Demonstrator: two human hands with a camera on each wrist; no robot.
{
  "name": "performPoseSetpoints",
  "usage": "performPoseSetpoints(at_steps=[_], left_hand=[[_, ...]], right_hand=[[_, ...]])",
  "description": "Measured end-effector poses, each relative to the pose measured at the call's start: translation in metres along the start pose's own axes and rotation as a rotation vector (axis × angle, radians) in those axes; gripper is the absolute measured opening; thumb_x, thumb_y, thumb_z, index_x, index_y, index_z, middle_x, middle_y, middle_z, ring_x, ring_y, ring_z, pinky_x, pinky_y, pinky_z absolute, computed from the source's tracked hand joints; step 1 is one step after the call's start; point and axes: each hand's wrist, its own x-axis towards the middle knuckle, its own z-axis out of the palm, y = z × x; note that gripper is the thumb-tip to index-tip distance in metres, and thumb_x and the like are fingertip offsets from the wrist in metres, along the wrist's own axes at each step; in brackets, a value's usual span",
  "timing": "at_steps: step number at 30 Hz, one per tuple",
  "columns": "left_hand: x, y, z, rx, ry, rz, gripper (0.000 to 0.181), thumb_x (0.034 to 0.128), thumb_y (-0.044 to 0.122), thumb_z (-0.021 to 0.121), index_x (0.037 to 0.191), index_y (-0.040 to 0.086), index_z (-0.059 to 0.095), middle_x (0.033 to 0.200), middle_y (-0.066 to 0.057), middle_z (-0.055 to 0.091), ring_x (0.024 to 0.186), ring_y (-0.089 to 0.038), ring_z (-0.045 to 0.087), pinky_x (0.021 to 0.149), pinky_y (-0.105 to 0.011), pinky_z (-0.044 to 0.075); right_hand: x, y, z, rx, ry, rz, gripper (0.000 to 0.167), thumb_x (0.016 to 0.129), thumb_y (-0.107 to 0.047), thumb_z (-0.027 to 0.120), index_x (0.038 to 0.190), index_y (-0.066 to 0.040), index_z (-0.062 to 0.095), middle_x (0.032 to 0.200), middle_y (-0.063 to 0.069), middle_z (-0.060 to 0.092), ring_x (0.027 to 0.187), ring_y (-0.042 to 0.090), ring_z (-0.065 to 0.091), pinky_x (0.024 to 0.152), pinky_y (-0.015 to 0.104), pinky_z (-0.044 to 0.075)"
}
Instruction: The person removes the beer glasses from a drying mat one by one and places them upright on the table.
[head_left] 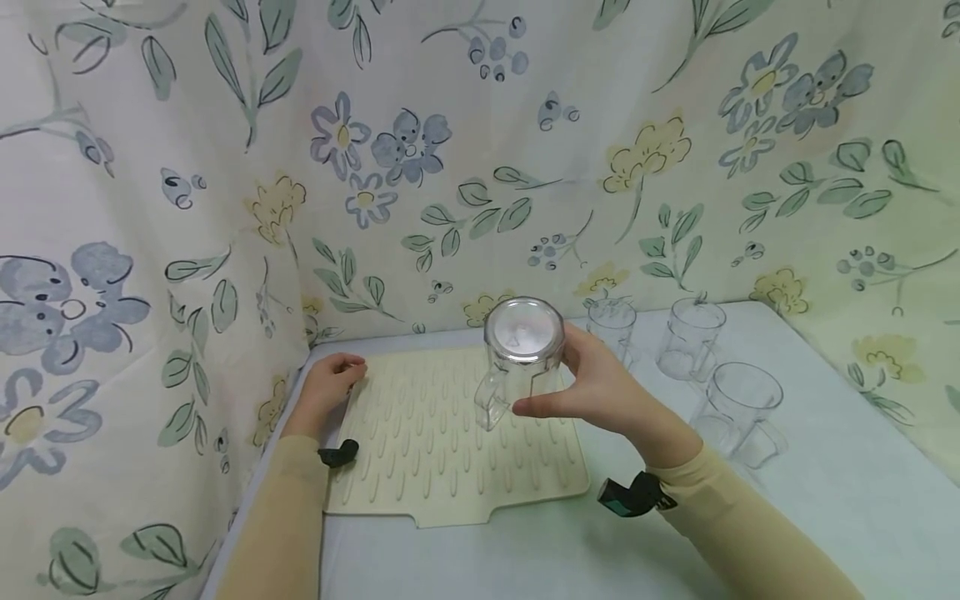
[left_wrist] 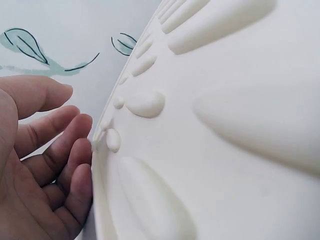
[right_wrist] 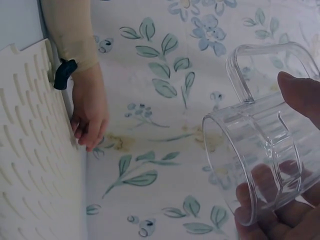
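Upside down over the cream draining mat (head_left: 450, 492), a clear mug (head_left: 524, 333) is held by my right hand (head_left: 600, 392). Thumb and fingers grip the mug's side, and its handle points toward the near left in the head view. The right wrist view shows the mug's open rim (right_wrist: 225, 170) apart from the mat. My left hand (head_left: 330, 387) lies at the mat's left edge with loosely bent fingers. In the left wrist view its fingertips (left_wrist: 82, 150) are against the mat's raised edge, holding nothing.
Clear mugs stand on the right of the white-covered table: one (head_left: 738, 408) nearest, another (head_left: 690, 337) farther back, and a third (head_left: 611, 325) partly behind my right hand. Floral curtains (head_left: 480, 167) hang close behind and at the left.
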Motion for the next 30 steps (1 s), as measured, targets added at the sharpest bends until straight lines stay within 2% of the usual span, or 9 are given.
performPoseSetpoints(at_steps=[3, 6, 11, 15, 20, 26, 30], left_hand=[[-0.002, 0.006, -0.004, -0.033, -0.001, 0.044, 0.042, 0.1128, 0.035, 0.066, 0.143, 0.006, 0.071, 0.124, -0.016, 0.071, 0.104, -0.026, 0.066, 0.084, -0.032, 0.054], [-0.007, 0.018, -0.010, -0.062, -0.010, 0.086, 0.046, 0.1132, 0.039, 0.066, 0.146, 0.006, 0.070, 0.126, -0.014, 0.071, 0.108, -0.026, 0.066, 0.087, -0.029, 0.054], [-0.022, 0.056, -0.022, -0.153, 0.011, 0.181, 0.050, 0.1137, 0.042, 0.065, 0.148, 0.006, 0.068, 0.127, -0.009, 0.071, 0.114, -0.022, 0.064, 0.090, -0.021, 0.055], [-0.044, 0.093, -0.029, -0.246, 0.021, 0.280, 0.047, 0.1126, 0.041, 0.068, 0.145, 0.008, 0.070, 0.120, -0.001, 0.070, 0.112, -0.018, 0.064, 0.091, -0.019, 0.055], [-0.072, 0.132, -0.033, -0.353, -0.031, 0.431, 0.036, 0.1114, 0.032, 0.072, 0.139, 0.009, 0.072, 0.121, 0.001, 0.071, 0.109, -0.020, 0.065, 0.091, -0.021, 0.057], [-0.108, 0.168, -0.031, -0.363, -0.067, 0.625, 0.033, 0.1101, 0.012, 0.070, 0.142, 0.007, 0.069, 0.128, -0.011, 0.071, 0.116, -0.022, 0.067, 0.096, -0.020, 0.057], [-0.130, 0.185, -0.030, -0.361, -0.083, 0.714, 0.041, 0.1063, 0.006, 0.072, 0.147, 0.010, 0.066, 0.131, -0.013, 0.070, 0.119, -0.024, 0.066, 0.098, -0.023, 0.057]], right_hand=[[0.000, 0.001, 0.001, -0.012, 0.000, -0.006, 0.087, 0.077, -0.020, 0.101, 0.154, -0.023, 0.061, 0.150, -0.006, 0.069, 0.153, 0.023, 0.054, 0.133, 0.065, 0.032], [0.001, 0.002, 0.002, -0.032, -0.004, -0.018, 0.087, 0.077, -0.022, 0.101, 0.155, -0.024, 0.061, 0.151, -0.007, 0.068, 0.154, 0.023, 0.054, 0.133, 0.066, 0.032], [0.001, 0.003, 0.003, -0.050, -0.014, -0.020, 0.088, 0.077, -0.024, 0.101, 0.155, -0.027, 0.061, 0.152, -0.009, 0.067, 0.154, 0.022, 0.053, 0.133, 0.069, 0.030], [0.002, 0.004, 0.004, -0.045, -0.020, -0.024, 0.089, 0.077, -0.024, 0.102, 0.155, -0.029, 0.061, 0.153, -0.010, 0.067, 0.153, 0.021, 0.054, 0.134, 0.068, 0.029], [0.002, 0.005, 0.006, -0.049, -0.023, -0.016, 0.087, 0.077, -0.026, 0.103, 0.154, -0.032, 0.063, 0.152, -0.013, 0.068, 0.152, 0.019, 0.055, 0.134, 0.066, 0.031], [0.002, 0.006, 0.008, -0.060, -0.031, -0.001, 0.085, 0.077, -0.028, 0.104, 0.152, -0.035, 0.064, 0.147, -0.015, 0.070, 0.147, 0.018, 0.058, 0.132, 0.065, 0.035], [0.001, 0.008, 0.009, -0.071, -0.025, 0.018, 0.084, 0.076, -0.031, 0.105, 0.149, -0.036, 0.065, 0.144, -0.015, 0.071, 0.146, 0.018, 0.059, 0.130, 0.064, 0.038]])
